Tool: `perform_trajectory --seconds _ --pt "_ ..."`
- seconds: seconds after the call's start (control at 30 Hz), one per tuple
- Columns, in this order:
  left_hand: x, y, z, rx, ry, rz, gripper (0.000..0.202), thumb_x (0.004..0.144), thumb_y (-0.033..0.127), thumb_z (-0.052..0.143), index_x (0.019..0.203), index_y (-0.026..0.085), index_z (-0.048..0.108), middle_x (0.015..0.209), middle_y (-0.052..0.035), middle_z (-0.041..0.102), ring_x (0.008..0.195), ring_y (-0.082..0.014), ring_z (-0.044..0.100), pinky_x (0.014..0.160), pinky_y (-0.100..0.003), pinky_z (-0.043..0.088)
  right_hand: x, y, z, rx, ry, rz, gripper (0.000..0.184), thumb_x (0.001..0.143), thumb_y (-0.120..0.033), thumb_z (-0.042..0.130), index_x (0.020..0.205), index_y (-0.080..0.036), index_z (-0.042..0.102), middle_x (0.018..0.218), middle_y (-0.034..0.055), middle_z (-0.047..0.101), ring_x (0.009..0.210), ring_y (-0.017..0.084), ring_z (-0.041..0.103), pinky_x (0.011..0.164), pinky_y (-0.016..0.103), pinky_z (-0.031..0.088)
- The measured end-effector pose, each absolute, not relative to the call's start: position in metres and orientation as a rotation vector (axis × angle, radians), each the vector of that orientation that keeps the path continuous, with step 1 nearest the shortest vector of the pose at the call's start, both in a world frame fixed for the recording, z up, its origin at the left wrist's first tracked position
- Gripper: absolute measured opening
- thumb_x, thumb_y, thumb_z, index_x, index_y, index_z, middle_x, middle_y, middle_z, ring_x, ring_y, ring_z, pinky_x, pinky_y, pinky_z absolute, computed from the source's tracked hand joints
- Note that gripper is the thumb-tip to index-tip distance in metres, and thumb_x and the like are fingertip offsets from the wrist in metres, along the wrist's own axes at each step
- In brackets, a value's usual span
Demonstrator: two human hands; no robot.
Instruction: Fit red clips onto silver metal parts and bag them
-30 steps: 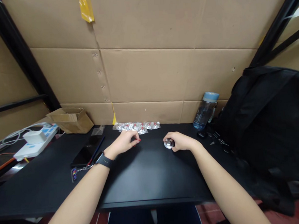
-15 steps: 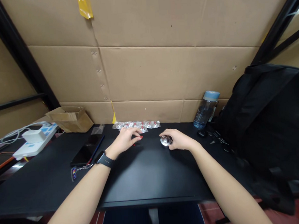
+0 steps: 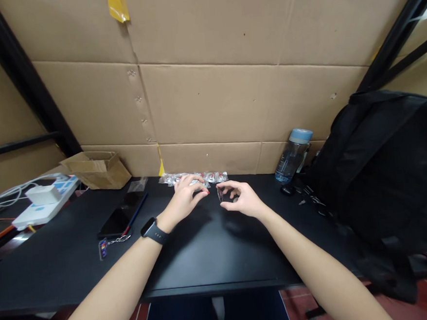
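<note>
In my right hand (image 3: pixel 243 199) is a shiny round metal disc (image 3: pixel 220 193), gripped at its rim between thumb and fingers and turned nearly edge-on. My left hand (image 3: pixel 187 198), with a dark watch on the wrist, faces it from the left. Thumb and forefinger of that hand pinch a small red piece (image 3: pixel 208 192), mostly hidden by the fingers. A narrow gap separates the disc from the red piece, both held above the black table (image 3: pixel 220 257). Just behind my hands lie several clear packets (image 3: pixel 214 176) with silvery and red contents, partly covered by my left hand.
At left are an open cardboard box (image 3: pixel 101 172), a dark phone (image 3: pixel 120 217), a keychain (image 3: pixel 103 248) and a white power strip (image 3: pixel 44 206). A water bottle (image 3: pixel 293 157) and black backpack (image 3: pixel 386 177) stand at right. Cardboard (image 3: pixel 209 102) walls the back.
My right hand has moved left and turned the disc from facing me to nearly edge-on. My left hand has shifted slightly right with the red piece, so the hands are closer together.
</note>
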State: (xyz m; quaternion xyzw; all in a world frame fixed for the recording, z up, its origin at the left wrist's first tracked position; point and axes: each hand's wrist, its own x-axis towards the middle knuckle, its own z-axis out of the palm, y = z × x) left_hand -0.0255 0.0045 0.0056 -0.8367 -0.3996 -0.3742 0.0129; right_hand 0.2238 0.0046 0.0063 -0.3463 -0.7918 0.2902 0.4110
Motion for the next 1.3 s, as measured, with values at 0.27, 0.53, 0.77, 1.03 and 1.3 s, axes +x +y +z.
perform_trajectory --seconds 0.27,0.53,0.77,1.03,1.3 --pt "-0.014 -0.011 0.016 -2.503 -1.161 -1.229 0.015 0.094 0.034 0.064 0.09 0.027 0.076 0.125 -0.0069 0.06 0.121 -0.028 0.045 0.104 -0.049 0.035 0.206 -0.01 0.01 -0.744 -1.811 0.915 0.053 0.07 -0.022 0.081 0.121 -0.026 0.066 0.125 0.0073 0.069 0.098 0.021 0.066 0.074 0.031 0.051" --pt "-0.005 -0.024 0.016 -2.363 -1.123 -1.103 0.015 0.096 0.03 0.06 0.095 0.026 0.075 0.133 -0.0082 0.06 0.126 -0.0315 0.043 0.103 -0.052 0.034 0.204 -0.013 0.01 -0.735 -1.822 0.939 0.052 0.071 -0.025 0.081 0.121 -0.026 0.064 0.125 0.0068 0.069 0.103 0.023 0.067 0.077 0.032 0.052" --pt "-0.002 -0.03 0.017 -2.316 -1.092 -1.025 0.016 0.097 0.026 0.057 0.097 0.025 0.073 0.13 -0.0073 0.063 0.127 -0.0315 0.044 0.101 -0.051 0.032 0.201 -0.014 0.006 -0.761 -1.788 0.912 0.055 0.069 -0.025 0.085 0.117 -0.026 0.057 0.123 0.0069 0.071 0.097 0.021 0.069 0.077 0.032 0.051" --pt "-0.002 -0.029 0.017 -2.288 -1.098 -1.018 0.018 0.098 0.023 0.055 0.097 0.024 0.073 0.129 -0.0075 0.064 0.126 -0.0315 0.046 0.101 -0.052 0.031 0.198 -0.009 -0.001 -0.762 -1.658 1.14 0.035 0.067 -0.029 0.086 0.093 -0.02 0.065 0.123 0.0101 0.07 0.089 0.021 0.074 0.078 0.033 0.059" --pt "-0.003 -0.025 0.014 -2.282 -1.104 -1.019 0.017 0.098 0.026 0.057 0.094 0.025 0.073 0.126 -0.0082 0.065 0.125 -0.0311 0.047 0.1 -0.051 0.032 0.201 -0.007 -0.001 -0.821 -1.622 1.147 0.03 0.08 -0.04 0.076 0.099 -0.018 0.073 0.099 0.0083 0.075 0.081 0.022 0.075 0.079 0.038 0.06"
